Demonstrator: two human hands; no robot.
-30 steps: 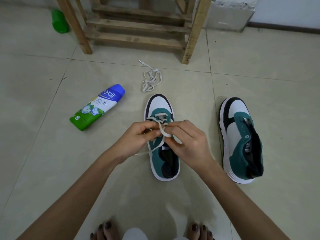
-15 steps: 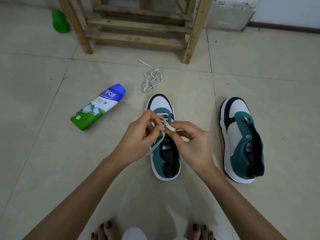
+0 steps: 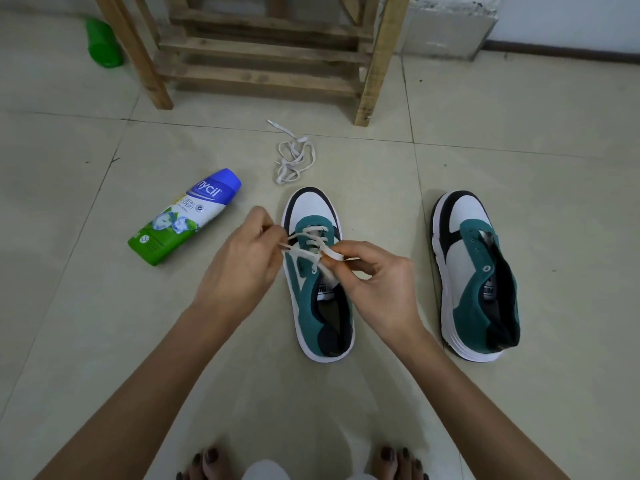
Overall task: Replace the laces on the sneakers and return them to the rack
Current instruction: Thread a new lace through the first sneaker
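On the tiled floor (image 3: pixel 519 161) there is free space right of the unlaced sneaker (image 3: pixel 471 258) and in front of the wooden rack (image 3: pixel 263 50) at the far edge. A loose lace (image 3: pixel 294 157) lies between the rack and the middle sneaker (image 3: pixel 311 209), and a powder bottle (image 3: pixel 183 216) lies at the left. The left hand (image 3: pixel 242 268) pinches one strand of the white lace (image 3: pixel 304 252) beside this sneaker's left side. The right hand (image 3: pixel 381 282) pinches the other strand above the tongue, fingers curled.
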